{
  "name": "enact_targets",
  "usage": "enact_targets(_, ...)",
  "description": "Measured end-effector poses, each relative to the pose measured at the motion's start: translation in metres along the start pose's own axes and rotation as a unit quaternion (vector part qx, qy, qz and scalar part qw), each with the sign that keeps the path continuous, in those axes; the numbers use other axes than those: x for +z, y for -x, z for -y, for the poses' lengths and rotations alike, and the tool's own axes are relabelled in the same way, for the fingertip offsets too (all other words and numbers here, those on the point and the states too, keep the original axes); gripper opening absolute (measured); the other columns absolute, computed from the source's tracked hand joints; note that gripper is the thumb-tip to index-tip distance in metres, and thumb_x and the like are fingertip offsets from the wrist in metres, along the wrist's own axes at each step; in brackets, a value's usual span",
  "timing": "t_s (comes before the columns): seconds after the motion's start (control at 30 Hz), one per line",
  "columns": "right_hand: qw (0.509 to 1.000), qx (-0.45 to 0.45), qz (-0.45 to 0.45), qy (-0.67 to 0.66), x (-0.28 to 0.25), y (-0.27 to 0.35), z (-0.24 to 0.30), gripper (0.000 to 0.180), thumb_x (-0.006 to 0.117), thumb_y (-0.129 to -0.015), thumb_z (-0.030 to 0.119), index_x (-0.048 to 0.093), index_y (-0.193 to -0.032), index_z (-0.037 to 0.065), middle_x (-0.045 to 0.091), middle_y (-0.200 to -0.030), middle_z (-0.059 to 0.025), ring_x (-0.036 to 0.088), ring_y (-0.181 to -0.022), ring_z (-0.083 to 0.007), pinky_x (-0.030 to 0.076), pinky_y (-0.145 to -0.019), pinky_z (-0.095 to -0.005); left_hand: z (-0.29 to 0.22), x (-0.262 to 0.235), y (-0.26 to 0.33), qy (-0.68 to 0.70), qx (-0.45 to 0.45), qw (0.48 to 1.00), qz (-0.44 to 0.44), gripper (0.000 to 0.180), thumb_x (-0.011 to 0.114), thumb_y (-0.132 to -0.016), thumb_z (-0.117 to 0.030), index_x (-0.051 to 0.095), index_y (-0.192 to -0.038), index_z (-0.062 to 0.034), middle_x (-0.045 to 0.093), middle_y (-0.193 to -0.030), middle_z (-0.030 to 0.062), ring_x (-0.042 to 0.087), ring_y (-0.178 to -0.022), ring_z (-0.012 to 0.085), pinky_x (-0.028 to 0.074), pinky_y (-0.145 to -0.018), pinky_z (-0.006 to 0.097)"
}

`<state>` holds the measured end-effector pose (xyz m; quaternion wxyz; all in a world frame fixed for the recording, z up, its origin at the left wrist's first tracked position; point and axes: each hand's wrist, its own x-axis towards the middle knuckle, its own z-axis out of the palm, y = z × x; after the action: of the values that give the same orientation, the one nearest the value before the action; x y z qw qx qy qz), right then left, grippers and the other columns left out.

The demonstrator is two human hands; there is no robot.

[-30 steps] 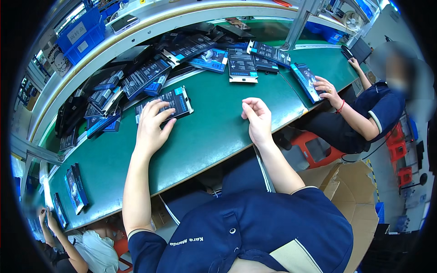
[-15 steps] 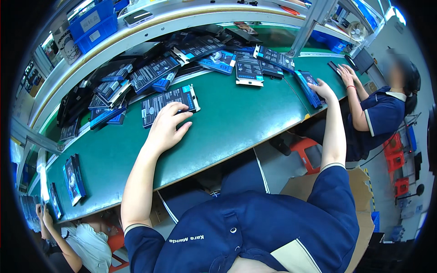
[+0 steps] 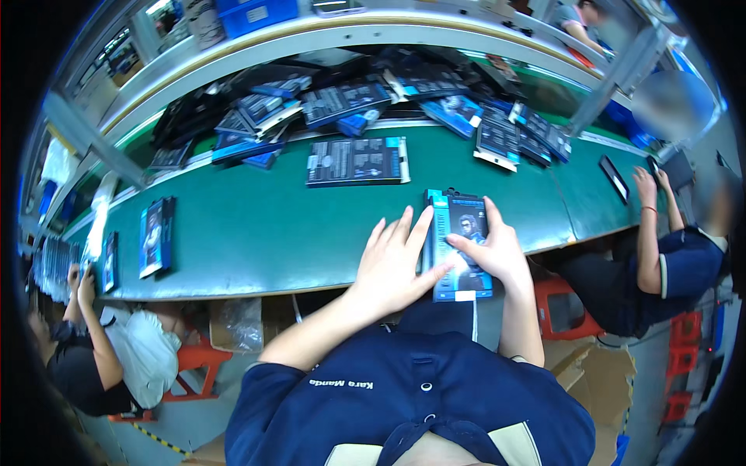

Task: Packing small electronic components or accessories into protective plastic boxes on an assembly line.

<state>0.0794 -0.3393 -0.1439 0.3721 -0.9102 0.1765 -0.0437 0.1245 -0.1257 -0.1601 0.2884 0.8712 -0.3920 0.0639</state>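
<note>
A flat black-and-blue retail box (image 3: 465,283) with a printed figure on its front is tilted up in front of me, near the table's front edge. My right hand (image 3: 501,252) grips it, thumb across the front and fingers along the right side. My left hand (image 3: 395,260) is at the box's left edge with fingers spread; its thumb reaches the lower left corner. Another blue edge shows behind the box, perhaps a second box. A similar box (image 3: 357,161) lies face down on the green table (image 3: 272,225) beyond my left hand.
A heap of similar boxes (image 3: 342,103) covers the table's back under a shelf (image 3: 311,37). Two upright box stacks (image 3: 157,237) (image 3: 110,262) stand at left. Co-workers sit at left (image 3: 116,349) and right (image 3: 676,260). A dark flat case (image 3: 614,179) lies at right.
My right hand has brought the box from the right side of the table to in front of me. The left hand has left the face-down box and come over to it. The view has turned.
</note>
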Motion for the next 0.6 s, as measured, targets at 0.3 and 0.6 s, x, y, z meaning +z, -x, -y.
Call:
enact_targets(0.3, 0.933, -0.075, 0.256, -0.241, 0.118, -0.005, 0.089, 0.073, 0.056, -0.098, 0.024, 0.016, -0.151, -0.007, 0.067, -0.070, -0.0154, 0.067, -0.057, -0.0205, 0.053, -0.052, -0.0313, 0.011, -0.065, 0.088, -0.174, -0.249, 0.952, -0.025, 0.109, 0.073, -0.072, -0.062, 0.035, -0.141, 0.0138, 0.041, -0.139, 0.0391, 0.052, -0.118, 0.0474, 0.042, -0.100, 0.050)
enact_targets(0.6, 0.848, -0.191, 0.312, -0.384, 0.155, -0.008, 0.096, 0.062, 0.060, -0.096, 0.010, 0.030, -0.150, 0.000, 0.066, -0.087, -0.0095, 0.063, -0.065, -0.0108, 0.053, -0.056, -0.0243, 0.140, -0.163, 0.128, -0.293, -0.406, 0.836, -0.224, 0.098, 0.076, -0.059, -0.040, 0.042, -0.142, 0.0009, 0.048, -0.134, 0.0258, 0.054, -0.114, 0.0416, 0.048, -0.095, 0.048)
